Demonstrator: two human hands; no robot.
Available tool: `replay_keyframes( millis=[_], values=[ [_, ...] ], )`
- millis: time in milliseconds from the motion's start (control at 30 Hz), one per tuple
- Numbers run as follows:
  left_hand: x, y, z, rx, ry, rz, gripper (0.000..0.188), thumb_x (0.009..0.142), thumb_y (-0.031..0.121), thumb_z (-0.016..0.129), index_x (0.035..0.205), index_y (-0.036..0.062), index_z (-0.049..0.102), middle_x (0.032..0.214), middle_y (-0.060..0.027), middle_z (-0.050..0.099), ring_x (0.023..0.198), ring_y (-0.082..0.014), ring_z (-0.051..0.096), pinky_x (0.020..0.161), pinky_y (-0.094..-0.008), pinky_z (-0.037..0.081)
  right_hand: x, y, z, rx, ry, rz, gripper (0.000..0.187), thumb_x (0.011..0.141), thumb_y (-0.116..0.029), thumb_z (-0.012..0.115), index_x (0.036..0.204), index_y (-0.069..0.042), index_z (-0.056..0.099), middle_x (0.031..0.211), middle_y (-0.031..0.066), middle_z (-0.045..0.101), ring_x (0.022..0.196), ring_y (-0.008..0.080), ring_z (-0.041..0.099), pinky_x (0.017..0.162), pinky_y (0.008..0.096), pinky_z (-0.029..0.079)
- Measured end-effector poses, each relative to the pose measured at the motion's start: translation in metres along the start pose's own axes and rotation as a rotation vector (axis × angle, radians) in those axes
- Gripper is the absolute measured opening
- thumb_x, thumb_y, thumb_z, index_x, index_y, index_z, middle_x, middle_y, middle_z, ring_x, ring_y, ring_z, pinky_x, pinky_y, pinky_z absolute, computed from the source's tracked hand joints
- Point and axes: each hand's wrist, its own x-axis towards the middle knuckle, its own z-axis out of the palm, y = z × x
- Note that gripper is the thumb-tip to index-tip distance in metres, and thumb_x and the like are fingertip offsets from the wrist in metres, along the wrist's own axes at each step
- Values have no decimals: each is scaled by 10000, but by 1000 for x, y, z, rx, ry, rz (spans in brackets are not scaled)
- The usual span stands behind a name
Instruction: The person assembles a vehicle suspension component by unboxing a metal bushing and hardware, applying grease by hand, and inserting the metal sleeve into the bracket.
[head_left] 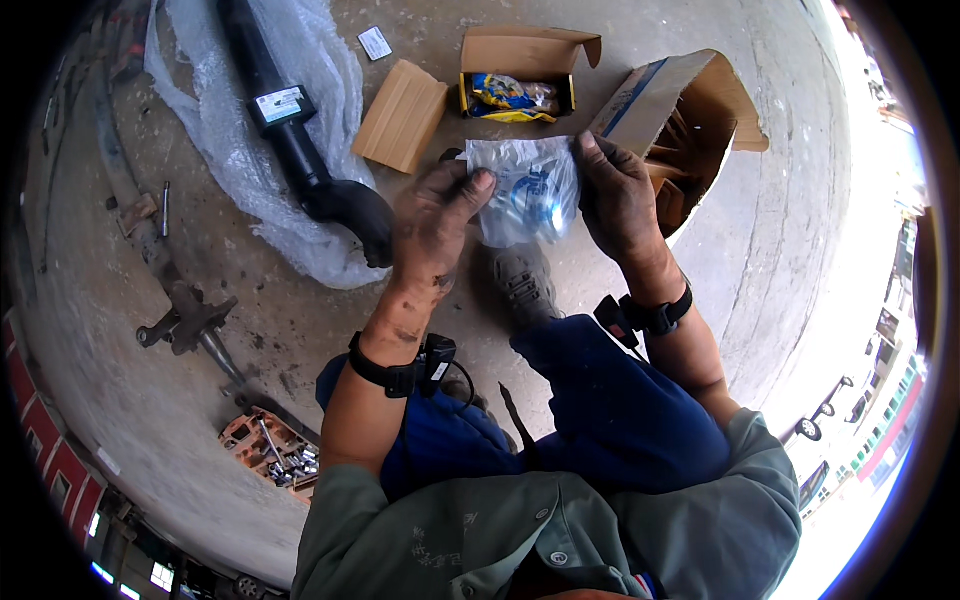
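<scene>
Clear plastic bag [520, 175]: one, crinkled, with a blue patch, print or content not clear; held up between the two hands, taken as clock centre for all places below.

Left hand [437, 212]: one, at 9 o'clock, darkly smudged, gripping the bag's edge, thumb uppermost.

Right hand [618, 195]: one, at 3 o'clock, likewise smudged, pinching the bag's upper corner between thumb and fingers.

Small carton [520, 45]: one, lid open, at 12 o'clock; holds a blue-and-yellow packet [500, 92].

Large carton [640, 95]: one, open, at 2 o'clock, with brown cardboard inside.

Brown cardboard piece [402, 115]: one, at 10 o'clock.

White card [374, 43]: one, on the floor between 10 and 11 o'clock.

Black cylindrical part [305, 160]: one, labelled, between 9 and 10 o'clock, lying on clear plastic wrap [330, 65].

Grimy metal part [188, 318]: one, at 8 o'clock.

Orange-brown tool tray [238, 432]: one, between 7 and 8 o'clock, containing metal tools.

Shoe [520, 280]: one, grey, at 6 o'clock.
</scene>
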Motion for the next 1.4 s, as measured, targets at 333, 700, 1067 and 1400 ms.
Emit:
replay_keyframes(
  millis=[333,700,1067,1400],
  values=[
    [0,-3,-8,-112,113,46,273,909,185,694,1047,-41,627,941,-60,672,853,-118,622,803,-245,479,-5,1,8,164,-113,175,325,974,-99,577,1249,69,542,1061,120,663,961,178,661,870,307,548],
    [9,-11,-25,-31,85,63,243,943,228,663,1005,-5,632,925,-47,665,869,-134,624,833,-272,489,3,0,4,120,-92,33,260,1004,-163,564,1157,42,608,1037,85,659,966,151,622,911,296,489],
    [0,5,-7,51,-284,-266,348,979,372,583,860,51,646,671,-24,622,575,-115,582,536,-241,447,6,7,1,-28,18,97,332,1003,-202,579,1212,56,575,1027,67,655,893,105,616,804,235,510],
    [2,-5,-8,-132,-245,-190,354,1003,358,555,862,54,669,689,-22,632,580,-107,580,551,-247,450,-12,19,2,-634,-343,-276,895,739,-428,853,1388,-1,409,1436,224,396,1296,300,448,1054,418,412]
  ],
)
